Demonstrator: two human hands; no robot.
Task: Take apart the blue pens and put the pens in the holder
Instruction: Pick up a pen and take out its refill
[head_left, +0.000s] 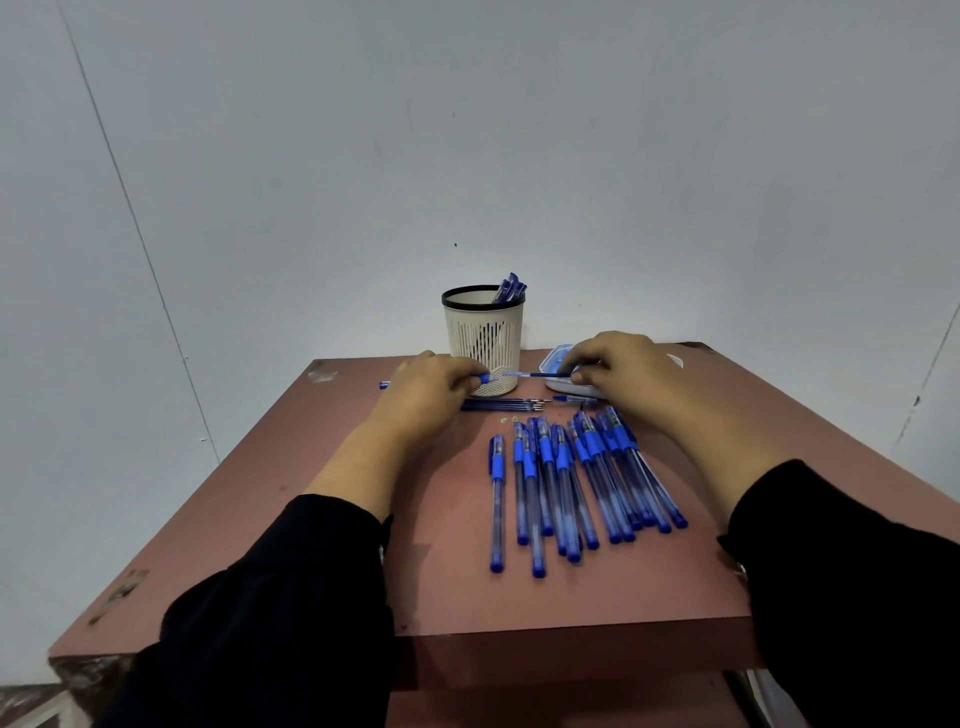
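My left hand (434, 387) grips a blue pen barrel (485, 378) in front of the holder, its far end sticking out left of the hand. My right hand (618, 371) pinches the thin refill (535, 374) that runs between the two hands. The white mesh holder (483, 338) with a black rim stands at the table's far edge and has several blue pens (510, 287) leaning in it. A row of several whole blue pens (571, 478) lies on the table nearer to me.
Several bare refills (501, 404) lie side by side just behind the pen row, with a small pen part (574, 399) to their right. A white and blue case (558, 371) sits under my right hand. The brown table (311, 519) meets a grey wall.
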